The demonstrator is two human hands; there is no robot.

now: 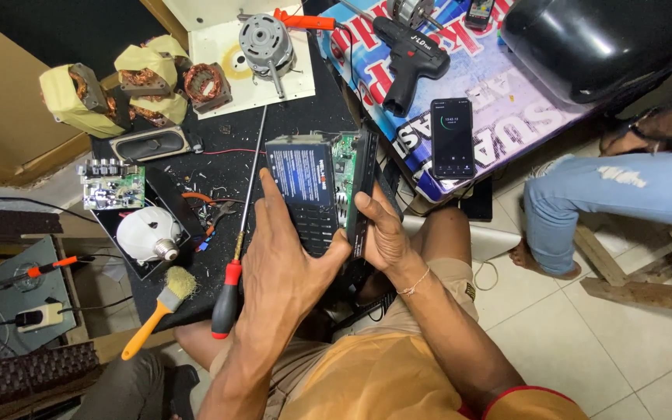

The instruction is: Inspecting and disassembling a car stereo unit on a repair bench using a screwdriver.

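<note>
Both hands engaged on an opened black radio (316,183) at the near centre of the black work mat (219,257), just above the lap. Left hand (278,260) spread flat over the radio's front panel, index finger pointing far along the blue face, thumb hooked at the near edge. Right hand (379,229) closed around the black back cover (361,187), held upright on edge at the right of the radio, green circuit board (342,167) exposed between the two halves. Long red-handled screwdriver (241,233) lying just left of the left hand. Yellow-handled brush (161,307) near left. White bulb (148,233) and small circuit board (112,185) further left. Phone (453,138) with lit screen to the right; black drill (408,58) far right; grey motor (267,40) far centre.
</note>
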